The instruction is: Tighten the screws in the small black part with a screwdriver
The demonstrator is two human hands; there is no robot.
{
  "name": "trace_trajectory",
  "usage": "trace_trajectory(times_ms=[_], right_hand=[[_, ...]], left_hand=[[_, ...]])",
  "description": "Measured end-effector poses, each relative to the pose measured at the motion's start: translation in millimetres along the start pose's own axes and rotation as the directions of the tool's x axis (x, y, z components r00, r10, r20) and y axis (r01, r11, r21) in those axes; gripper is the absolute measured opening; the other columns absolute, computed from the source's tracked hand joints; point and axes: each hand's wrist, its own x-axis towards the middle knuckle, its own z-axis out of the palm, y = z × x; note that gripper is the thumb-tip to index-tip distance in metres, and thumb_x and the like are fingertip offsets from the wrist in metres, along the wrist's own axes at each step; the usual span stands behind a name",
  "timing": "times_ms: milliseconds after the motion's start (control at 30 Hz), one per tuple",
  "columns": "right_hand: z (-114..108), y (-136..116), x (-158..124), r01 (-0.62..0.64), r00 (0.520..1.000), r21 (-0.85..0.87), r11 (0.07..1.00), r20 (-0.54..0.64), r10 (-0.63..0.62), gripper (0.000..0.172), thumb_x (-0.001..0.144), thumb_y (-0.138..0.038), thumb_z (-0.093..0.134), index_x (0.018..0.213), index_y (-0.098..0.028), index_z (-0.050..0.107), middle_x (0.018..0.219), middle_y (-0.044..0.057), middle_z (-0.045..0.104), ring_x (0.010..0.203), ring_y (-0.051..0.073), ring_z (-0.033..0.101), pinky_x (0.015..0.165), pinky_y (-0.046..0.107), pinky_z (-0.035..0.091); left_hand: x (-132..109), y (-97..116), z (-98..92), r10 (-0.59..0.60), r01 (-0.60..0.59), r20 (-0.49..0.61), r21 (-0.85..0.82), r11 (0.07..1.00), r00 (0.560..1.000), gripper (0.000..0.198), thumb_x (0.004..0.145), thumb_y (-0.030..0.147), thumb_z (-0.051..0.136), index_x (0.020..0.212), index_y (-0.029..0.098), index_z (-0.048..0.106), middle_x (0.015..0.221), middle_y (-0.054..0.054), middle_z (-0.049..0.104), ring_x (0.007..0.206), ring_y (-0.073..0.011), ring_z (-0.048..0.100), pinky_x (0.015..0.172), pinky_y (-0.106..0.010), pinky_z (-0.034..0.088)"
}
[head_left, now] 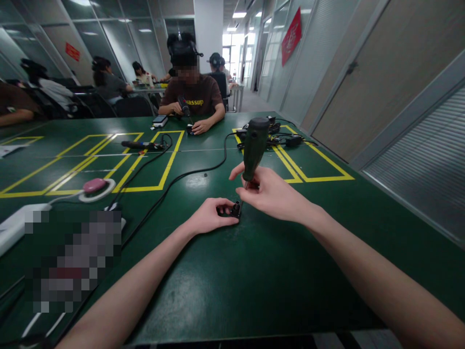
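My right hand [271,194] grips a green electric screwdriver [254,145] near its lower end and holds it almost upright, tip down. The tip meets a small black part [235,210] that lies on the green table [254,271]. My left hand [210,215] is curled around that black part from the left and pins it to the table top. A black cable [189,175] runs from the screwdriver's top leftwards across the table.
A person in a brown shirt [198,97] sits opposite with a similar screwdriver. Yellow tape boxes [167,167] mark the table. A pink-and-white round object [95,187] and a white strip [16,225] lie left. Black adapters [286,139] sit far right. More people sit behind.
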Motion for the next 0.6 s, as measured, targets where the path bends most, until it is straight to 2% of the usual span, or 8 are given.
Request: trace_trajectory(times_ms=[600], right_hand=[[-2.9,-1.9,-1.5,0.015,1.0,-0.02,1.0,0.026,-0.015,0.029,0.081,-0.011,0.057,0.109,-0.019,0.059,0.064,-0.009,0.042,0.057,0.013,0.044,0.06,0.028,0.036]], left_hand=[[0.1,1.6,-0.7,0.011,-0.011,0.007,-0.028,1.0,1.0,0.033,0.073,0.037,0.083,0.095,0.015,0.077,0.079,0.0,0.066,0.073,-0.0154,0.057,0.071,-0.028,0.044]])
